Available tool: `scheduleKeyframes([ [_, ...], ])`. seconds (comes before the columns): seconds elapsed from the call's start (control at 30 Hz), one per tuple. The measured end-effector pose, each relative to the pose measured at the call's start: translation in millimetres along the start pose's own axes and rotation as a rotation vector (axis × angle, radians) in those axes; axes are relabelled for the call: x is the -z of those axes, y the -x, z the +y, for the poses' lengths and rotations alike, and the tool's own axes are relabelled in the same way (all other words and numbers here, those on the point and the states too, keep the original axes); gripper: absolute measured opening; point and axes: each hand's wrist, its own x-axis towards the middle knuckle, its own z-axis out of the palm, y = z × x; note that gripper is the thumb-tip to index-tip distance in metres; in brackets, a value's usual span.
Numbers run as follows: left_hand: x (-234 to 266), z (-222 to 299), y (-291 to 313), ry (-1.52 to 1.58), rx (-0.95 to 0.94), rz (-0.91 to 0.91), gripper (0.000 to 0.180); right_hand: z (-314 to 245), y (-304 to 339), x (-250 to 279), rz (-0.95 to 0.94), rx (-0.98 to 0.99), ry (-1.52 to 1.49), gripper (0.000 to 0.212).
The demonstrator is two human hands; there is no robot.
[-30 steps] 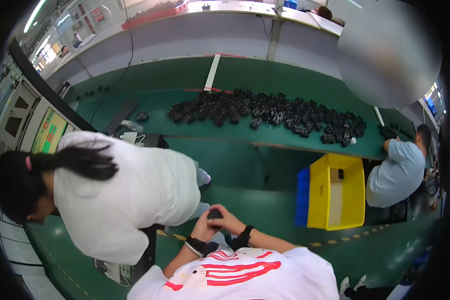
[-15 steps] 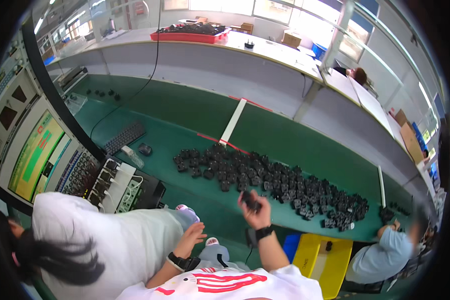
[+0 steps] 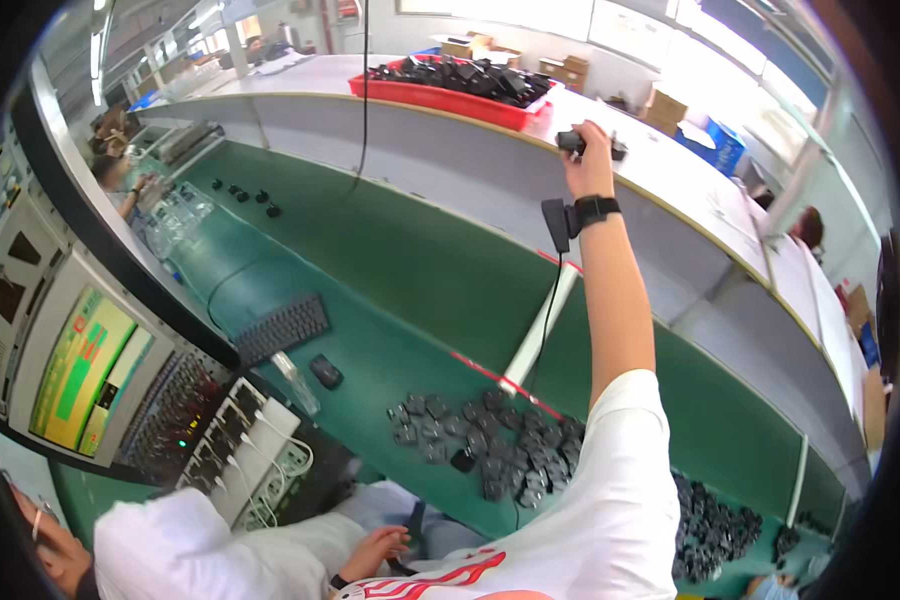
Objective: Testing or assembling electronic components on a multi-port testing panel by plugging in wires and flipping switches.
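The right hand, upper right of the frame, is closed on a small black block, which juts out left of the fingers at the edge of the white bench top. A red tray stands just left of it. The left hand, bottom centre, has loosely bent fingers; whether it holds anything, I cannot tell.

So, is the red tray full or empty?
Full, or nearly so: black parts lie heaped across most of the red tray.
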Motion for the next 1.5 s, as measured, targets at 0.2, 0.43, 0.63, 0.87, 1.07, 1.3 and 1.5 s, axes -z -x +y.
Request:
scheduleKeyframes([
  [0.2, 23, 43, -20, 0.078, -0.077, 0.415, 0.03, 44, -103, -105, 0.337, -0.649, -0.274, 0.064],
  [0.43, 31, 43, -30, 0.032, 0.062, 0.594, 0.028, 107, -136, -130, -0.52, -0.419, 0.441, 0.069],
  [0.63, 14, 33, -54, -0.065, -0.065, 0.386, 0.03, 126, -130, -104, -0.405, -0.324, 0.387, 0.07],
  [0.87, -39, 59, -57, -0.314, -0.265, 0.217, 0.029, -138, -41, -10, -0.229, -0.39, -0.5, 0.035],
  [1.07, -80, 81, -96, -0.695, -0.649, 0.22, 0.023, -270, 131, 185, -0.259, -0.437, -0.601, 0.055],
  [1.3, -73, 49, -139, -1.147, -0.579, 0.435, 0.058, -233, 351, 137, -1.173, -1.116, -0.022, 0.034],
  [1.5, -104, 51, -155, -1.311, -0.695, 0.443, 0.069, -229, 397, 140, -0.759, -0.894, 0.224, 0.035],
])
